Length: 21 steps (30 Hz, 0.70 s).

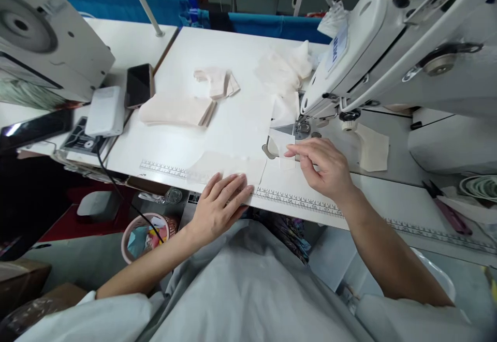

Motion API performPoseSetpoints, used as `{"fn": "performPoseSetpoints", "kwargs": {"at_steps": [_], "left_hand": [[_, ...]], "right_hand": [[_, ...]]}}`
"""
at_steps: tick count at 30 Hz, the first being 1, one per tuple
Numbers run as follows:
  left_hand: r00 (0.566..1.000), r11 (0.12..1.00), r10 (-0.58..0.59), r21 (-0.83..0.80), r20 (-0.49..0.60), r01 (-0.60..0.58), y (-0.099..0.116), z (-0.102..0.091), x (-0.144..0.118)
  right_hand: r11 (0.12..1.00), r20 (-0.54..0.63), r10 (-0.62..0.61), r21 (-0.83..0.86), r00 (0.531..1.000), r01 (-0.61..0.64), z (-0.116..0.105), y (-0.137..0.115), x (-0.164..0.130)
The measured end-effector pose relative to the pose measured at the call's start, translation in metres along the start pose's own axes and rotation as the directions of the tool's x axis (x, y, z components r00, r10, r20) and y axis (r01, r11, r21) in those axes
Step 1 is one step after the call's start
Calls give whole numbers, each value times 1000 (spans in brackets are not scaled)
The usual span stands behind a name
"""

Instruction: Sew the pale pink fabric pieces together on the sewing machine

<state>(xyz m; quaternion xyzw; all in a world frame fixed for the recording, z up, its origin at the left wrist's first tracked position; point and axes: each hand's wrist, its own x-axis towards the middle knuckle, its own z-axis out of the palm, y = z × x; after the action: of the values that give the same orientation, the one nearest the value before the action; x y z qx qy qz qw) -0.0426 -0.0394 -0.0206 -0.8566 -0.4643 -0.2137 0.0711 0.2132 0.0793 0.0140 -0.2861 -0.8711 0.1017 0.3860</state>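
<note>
Head view: the left hand lies flat, fingers loose, on a pale cloth piece at the table's near edge, around 6 o'clock. The right hand, at 3 o'clock from it, pinches a small white patch just below the sewing machine's needle.

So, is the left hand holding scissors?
No, the left hand lies flat, palm down, on a pale fabric piece at the table's front edge.
</note>
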Motion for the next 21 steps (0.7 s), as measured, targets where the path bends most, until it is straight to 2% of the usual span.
{"fn": "performPoseSetpoints", "kwargs": {"at_steps": [3, 8, 10, 11, 14, 15, 17, 19, 21], "left_hand": [[999, 999, 30, -28, -45, -31, -2, 2, -1], [963, 981, 111, -126, -247, -146, -15, 7, -8], [963, 963, 84, -229, -256, -144, -19, 4, -7], [972, 949, 36, -297, -231, -106, -20, 2, -5], [979, 862, -183, -493, -89, 116, -22, -11, 4], [966, 812, -258, -549, -27, 201, -22, -16, 7], [919, 658, -375, -663, 123, 357, -24, -24, 14], [849, 429, -441, -762, 292, 485, -26, -31, 22], [765, 161, -461, -806, 449, 570, -31, -37, 30]], "right_hand": [[1000, -12, 3, 25, 1000, -3, 2, 1, -4], [996, 4, 23, 91, 1000, -24, -1, -9, -6], [980, 95, 34, 192, 995, -52, -3, -21, -4], [966, 179, 19, 249, 984, -64, -4, -29, -2], [933, 442, -80, 348, 893, -89, -1, -54, 4], [932, 489, -94, 349, 867, -96, 2, -61, 6], [935, 512, -77, 335, 855, -117, 10, -69, 13], [920, 482, -27, 355, 876, -167, 19, -72, 21], [877, 457, 49, 406, 888, -257, 26, -71, 30]]}}
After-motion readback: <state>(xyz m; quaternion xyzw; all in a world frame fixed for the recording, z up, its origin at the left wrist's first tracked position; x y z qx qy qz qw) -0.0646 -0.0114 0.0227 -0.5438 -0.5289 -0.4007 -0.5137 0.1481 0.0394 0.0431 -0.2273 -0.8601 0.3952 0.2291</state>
